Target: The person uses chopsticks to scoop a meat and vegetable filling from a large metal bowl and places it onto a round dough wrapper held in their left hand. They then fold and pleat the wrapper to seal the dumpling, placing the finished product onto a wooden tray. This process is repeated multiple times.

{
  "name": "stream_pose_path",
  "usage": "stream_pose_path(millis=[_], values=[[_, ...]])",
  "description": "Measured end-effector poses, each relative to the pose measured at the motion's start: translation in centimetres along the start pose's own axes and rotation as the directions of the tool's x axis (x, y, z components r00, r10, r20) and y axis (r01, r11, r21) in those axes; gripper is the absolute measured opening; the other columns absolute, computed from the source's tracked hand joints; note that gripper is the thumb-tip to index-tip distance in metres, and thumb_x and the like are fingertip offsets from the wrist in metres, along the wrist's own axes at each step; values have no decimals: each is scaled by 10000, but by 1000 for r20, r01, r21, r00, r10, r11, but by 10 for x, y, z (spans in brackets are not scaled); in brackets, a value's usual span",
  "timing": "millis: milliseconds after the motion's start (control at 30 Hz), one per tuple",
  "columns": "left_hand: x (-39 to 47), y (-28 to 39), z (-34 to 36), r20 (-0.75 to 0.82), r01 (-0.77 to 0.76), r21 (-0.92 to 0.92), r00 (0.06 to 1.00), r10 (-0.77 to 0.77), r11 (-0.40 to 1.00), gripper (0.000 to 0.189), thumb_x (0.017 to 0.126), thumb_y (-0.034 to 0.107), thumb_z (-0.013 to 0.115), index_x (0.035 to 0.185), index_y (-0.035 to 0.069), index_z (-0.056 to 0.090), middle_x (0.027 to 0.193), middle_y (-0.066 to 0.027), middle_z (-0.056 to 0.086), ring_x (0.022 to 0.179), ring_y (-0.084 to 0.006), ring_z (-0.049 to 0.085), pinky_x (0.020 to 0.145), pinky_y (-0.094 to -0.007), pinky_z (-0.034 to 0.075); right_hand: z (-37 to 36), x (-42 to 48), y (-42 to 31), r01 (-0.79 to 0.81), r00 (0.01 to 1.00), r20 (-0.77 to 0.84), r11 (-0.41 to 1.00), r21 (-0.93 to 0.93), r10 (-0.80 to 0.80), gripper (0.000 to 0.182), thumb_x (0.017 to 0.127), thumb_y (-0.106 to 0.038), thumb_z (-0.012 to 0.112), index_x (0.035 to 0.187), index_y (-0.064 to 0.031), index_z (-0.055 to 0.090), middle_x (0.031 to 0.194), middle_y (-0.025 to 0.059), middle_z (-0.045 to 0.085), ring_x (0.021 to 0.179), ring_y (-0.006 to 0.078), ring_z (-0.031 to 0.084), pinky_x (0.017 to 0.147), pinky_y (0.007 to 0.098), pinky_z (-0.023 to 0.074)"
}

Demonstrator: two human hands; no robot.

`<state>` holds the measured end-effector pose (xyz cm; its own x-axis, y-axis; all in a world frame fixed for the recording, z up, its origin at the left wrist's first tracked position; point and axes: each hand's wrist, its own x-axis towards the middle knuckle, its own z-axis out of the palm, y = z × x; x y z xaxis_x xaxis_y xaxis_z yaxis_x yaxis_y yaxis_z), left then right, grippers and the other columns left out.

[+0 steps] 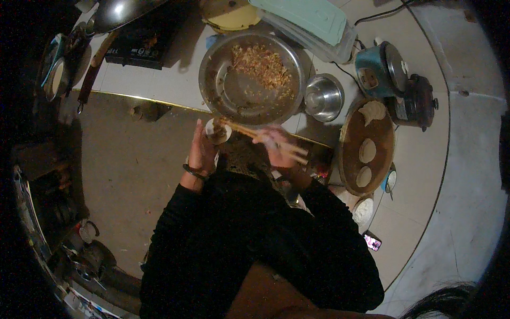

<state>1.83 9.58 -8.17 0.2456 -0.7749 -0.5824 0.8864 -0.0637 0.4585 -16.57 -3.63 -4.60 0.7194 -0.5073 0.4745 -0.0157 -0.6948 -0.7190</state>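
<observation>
On the fingers of my left hand (202, 149) lies a round dough wrapper (212, 137) with a dab of brown filling on it. My right hand (275, 145), slightly blurred, grips a pair of wooden chopsticks (244, 129). Their tips touch or hover just over the filling; I cannot tell which. Both hands are in front of a wide steel basin (207, 85), which holds chopped filling (263, 65) heaped towards its far side. To the right, a round shallow tray (352, 149) bears stacked wrappers (367, 150) and several folded dumplings (372, 111).
A small steel bowl (324, 97) stands beside the basin. Behind are a plastic box with a green lid (306, 18) and a yellow basin (231, 18). A rice cooker (374, 69), a dark pot (416, 101), a bowl of flour (363, 211) and a phone (372, 241) line the right. A wok (123, 14) is upper left.
</observation>
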Motion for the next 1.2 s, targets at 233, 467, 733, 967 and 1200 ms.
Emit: stream_pose_path(millis=[233,467,733,967,1200], values=[[-20,7,11,7,2,-38,1000,-1,999,633,930,619,396,1265,103,548,1209,-60,594,1113,-227,537,953,-402,411,2,-9,-26,238,958,162,971,17,-237,377,694,-41,788,1052,-25,670,958,134,642,812,284,654,721,358,554],[-34,30,43,191,-45,-135,979,71,990,686,928,628,388,1318,73,497,1305,-85,540,1184,-243,512,1006,-407,393,-50,24,-64,57,994,81,982,181,-72,253,801,-10,638,1053,-30,643,968,146,629,802,288,634,704,368,528],[-21,36,84,285,7,-178,957,45,984,768,920,650,382,1394,46,400,1372,-124,489,1223,-268,508,987,-398,442,-98,53,-49,-401,837,-102,730,554,537,271,990,-166,434,898,42,582,774,103,603,700,180,608,722,316,486],[-16,35,91,356,124,-184,933,-51,975,763,923,640,388,1392,38,397,1373,-134,491,1188,-271,547,884,-352,523,-105,50,-39,-405,803,-102,663,629,587,271,988,-157,434,862,31,585,731,101,612,677,176,599,687,303,463],[-14,31,99,372,117,-210,928,-32,971,741,922,623,417,1381,41,414,1362,-130,507,1182,-275,552,888,-367,523,-121,48,-45,-454,837,-148,821,347,526,288,990,-132,406,853,37,596,765,93,651,677,157,609,728,295,485]])
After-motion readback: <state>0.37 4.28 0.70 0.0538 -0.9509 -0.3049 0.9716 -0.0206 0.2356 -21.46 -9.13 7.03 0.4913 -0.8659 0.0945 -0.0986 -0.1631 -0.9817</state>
